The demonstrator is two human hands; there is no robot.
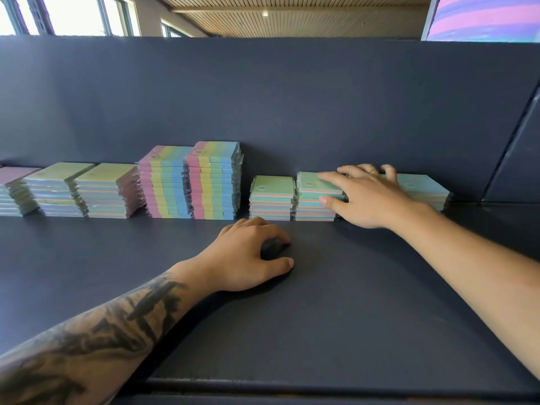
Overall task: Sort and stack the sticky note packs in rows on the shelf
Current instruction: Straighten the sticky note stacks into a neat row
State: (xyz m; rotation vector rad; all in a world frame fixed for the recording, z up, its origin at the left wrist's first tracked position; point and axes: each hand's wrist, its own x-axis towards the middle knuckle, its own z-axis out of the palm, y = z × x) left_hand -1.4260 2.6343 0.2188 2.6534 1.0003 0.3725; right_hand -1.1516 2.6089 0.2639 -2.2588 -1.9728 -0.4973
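Row axis: your sticky note packs run left to right along the back wall of the shelf, flat faces up, each stack rising straight.
Far-left stack: low, mauve top, cut off by the frame edge.
Two green-topped stacks: just beside it, touching each other, corners turned slightly toward you.
Striped stacks: two tall ones side by side, the tallest in the row; their pink, yellow, green and blue bands run front to back.
Left hand: you rest it on the bare shelf in front of the row, fingers curled loosely and grasping nothing.
Short green stack: stands alone, with a narrow gap on each side.
Held stack: your right hand grasps its upper packs, fingers over the top and thumb against the front edge.
Rightmost stack: low, blue-topped, partly hidden behind your right hand.
Open room: wide bare shelf between the row and the front edge, and more at the right up to the side panel.
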